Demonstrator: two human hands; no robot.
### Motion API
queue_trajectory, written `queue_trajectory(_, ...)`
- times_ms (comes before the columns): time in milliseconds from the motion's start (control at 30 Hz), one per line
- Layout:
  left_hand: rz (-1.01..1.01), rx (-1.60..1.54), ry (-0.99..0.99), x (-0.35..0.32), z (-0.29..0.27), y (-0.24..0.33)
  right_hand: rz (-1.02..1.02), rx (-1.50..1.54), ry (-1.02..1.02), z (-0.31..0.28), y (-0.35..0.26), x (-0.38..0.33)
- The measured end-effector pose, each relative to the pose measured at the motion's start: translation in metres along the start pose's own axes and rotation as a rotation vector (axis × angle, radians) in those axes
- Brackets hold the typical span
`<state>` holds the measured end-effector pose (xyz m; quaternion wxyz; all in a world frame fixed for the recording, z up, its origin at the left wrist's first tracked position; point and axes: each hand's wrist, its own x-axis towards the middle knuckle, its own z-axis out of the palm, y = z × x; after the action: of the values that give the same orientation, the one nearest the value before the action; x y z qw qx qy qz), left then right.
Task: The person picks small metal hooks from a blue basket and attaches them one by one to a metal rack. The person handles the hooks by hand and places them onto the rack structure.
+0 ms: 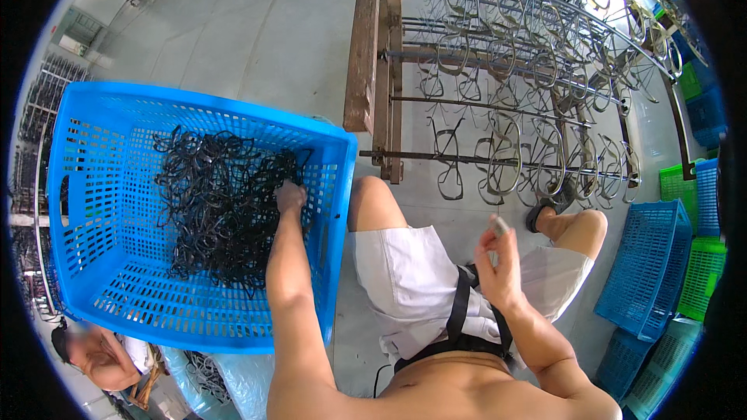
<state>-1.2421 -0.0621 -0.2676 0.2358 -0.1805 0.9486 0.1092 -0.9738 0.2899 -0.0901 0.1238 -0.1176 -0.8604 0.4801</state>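
Note:
A large blue basket stands at my left with a tangled heap of thin black eyeglass-like frames in it. My left hand is inside the basket, at the heap's right edge. It looks curled closed on some black frames, though its fingertips are partly hidden among them. My right hand is raised over my lap, below the rack. Its fingers are loosely bent and apart, and nothing shows between them. A pale cover sits on one fingertip.
Ahead to the right, a wooden rack with metal rods carries many hanging metal frames. Blue baskets and green baskets stack along the right. At lower left, another person sits near a clear plastic bag.

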Motion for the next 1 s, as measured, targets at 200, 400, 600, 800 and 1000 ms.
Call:
queue_trajectory(200,0.032,-0.264,0.265,-0.022,-0.026,-0.014,0.067,0.166,-0.306,0.030,-0.021,0.014)
queue_trajectory(400,0.593,-0.542,0.667,-0.129,-0.091,0.012,-0.121,0.255,-0.245,0.059,-0.056,0.066)
queue_trajectory(600,1.036,-0.575,0.689,-0.239,-0.106,0.075,0.157,0.657,-0.505,0.043,-0.074,0.076)
queue_trajectory(800,1.249,-0.638,0.885,-0.231,-0.077,0.137,0.279,0.993,-0.102,0.033,-0.057,0.065)
queue_trajectory(1000,0.718,-1.197,-0.078,-0.235,-0.041,0.173,0.097,0.709,0.491,0.073,-0.026,0.086)
